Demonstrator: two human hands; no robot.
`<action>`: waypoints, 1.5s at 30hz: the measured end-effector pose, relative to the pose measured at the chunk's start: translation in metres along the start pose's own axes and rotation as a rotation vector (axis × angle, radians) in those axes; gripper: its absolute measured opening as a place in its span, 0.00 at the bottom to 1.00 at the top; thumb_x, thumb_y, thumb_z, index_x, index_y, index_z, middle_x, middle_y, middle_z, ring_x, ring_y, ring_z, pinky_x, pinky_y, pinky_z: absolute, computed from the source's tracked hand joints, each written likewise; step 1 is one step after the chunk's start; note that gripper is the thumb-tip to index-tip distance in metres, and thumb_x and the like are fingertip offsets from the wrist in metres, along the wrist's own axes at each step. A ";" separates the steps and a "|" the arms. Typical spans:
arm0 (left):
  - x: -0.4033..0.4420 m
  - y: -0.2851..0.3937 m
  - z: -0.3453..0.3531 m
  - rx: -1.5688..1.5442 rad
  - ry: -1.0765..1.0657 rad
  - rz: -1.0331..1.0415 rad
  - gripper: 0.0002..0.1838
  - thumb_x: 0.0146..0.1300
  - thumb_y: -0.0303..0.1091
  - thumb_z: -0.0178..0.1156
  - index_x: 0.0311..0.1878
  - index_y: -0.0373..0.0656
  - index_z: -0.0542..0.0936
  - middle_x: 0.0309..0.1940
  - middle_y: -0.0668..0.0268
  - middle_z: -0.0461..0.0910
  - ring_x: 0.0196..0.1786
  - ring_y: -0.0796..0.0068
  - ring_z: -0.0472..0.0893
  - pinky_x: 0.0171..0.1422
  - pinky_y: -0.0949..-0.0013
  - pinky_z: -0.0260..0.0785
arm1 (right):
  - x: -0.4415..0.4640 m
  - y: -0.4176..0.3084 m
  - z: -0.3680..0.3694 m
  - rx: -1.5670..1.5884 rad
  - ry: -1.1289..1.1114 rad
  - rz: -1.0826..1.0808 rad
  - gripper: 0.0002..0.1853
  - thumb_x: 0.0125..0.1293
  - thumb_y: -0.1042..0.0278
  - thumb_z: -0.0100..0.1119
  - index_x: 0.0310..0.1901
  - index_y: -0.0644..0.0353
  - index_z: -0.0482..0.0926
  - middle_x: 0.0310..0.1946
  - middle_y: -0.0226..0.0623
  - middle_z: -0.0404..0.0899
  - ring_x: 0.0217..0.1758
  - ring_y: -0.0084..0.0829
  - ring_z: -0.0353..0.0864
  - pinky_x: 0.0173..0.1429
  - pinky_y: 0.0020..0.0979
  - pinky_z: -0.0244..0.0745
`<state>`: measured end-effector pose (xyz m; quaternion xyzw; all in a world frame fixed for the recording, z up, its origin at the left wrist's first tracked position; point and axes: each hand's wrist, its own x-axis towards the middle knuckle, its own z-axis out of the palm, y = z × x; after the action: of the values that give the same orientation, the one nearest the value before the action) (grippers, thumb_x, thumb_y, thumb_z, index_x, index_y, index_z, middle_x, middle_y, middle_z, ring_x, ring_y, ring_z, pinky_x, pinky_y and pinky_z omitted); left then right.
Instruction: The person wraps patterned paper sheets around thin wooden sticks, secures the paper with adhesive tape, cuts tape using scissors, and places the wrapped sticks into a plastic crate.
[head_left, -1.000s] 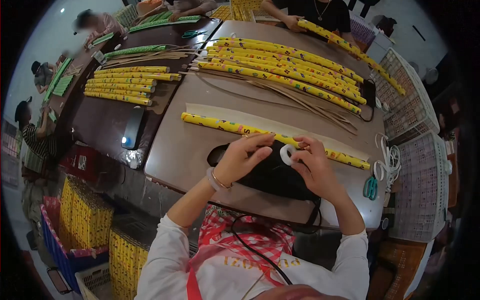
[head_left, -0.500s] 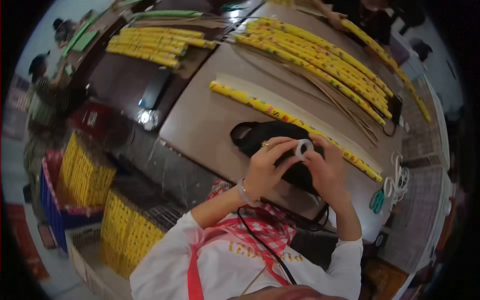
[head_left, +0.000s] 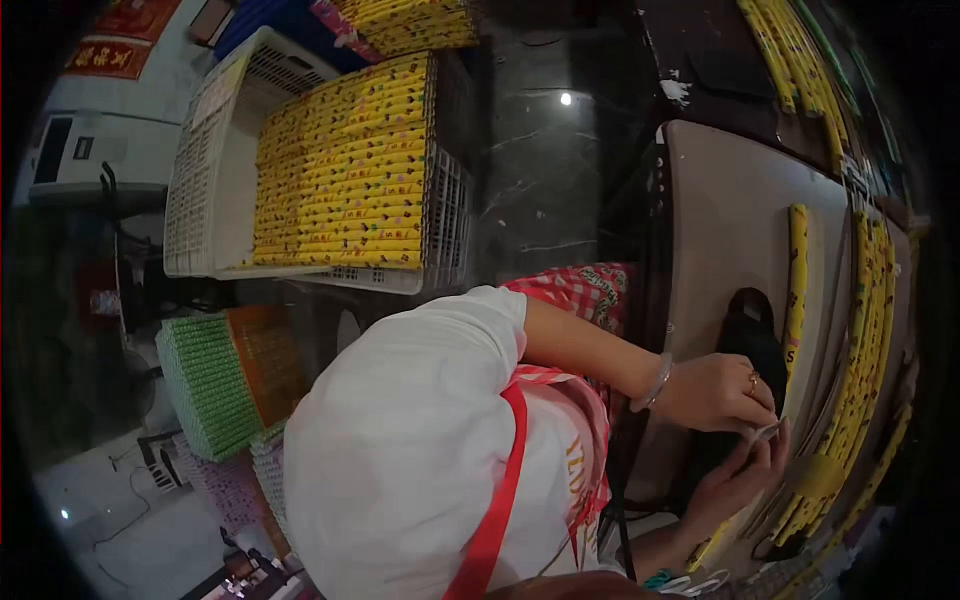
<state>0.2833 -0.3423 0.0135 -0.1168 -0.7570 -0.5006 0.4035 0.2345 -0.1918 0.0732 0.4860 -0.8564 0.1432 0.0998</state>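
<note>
My left hand, with a bracelet at the wrist and a ring, is closed with its fingertips on a small roll of white tape. My right hand meets it from below, its fingertips pinching the same roll, which is mostly hidden. Under both hands lies a black cloth bag on the tabletop. Just beyond the bag, a yellow patterned tube lies on a strip of wrapping.
More yellow tubes lie along the table's far side. On the other side, a white crate holds stacked yellow tubes. Green bundles stand behind my shoulder. Teal scissors and a white cord lie near my right forearm.
My head has turned far to the left, so the table and hands now appear at the right of the view. Both hands stay together at the tape above the black bag.
</note>
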 end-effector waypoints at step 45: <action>-0.008 -0.011 -0.040 -0.139 -0.426 0.042 0.05 0.53 0.34 0.62 0.34 0.50 0.80 0.34 0.74 0.78 0.41 0.71 0.77 0.40 0.68 0.68 | -0.055 -0.003 0.014 1.156 -0.085 0.459 0.14 0.69 0.61 0.46 0.40 0.66 0.68 0.49 0.44 0.71 0.48 0.29 0.70 0.55 0.28 0.62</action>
<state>0.3016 -0.3798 0.0072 -0.2633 -0.7862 -0.5070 0.2357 0.2646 -0.1538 0.0435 0.2701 -0.7262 0.5819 -0.2470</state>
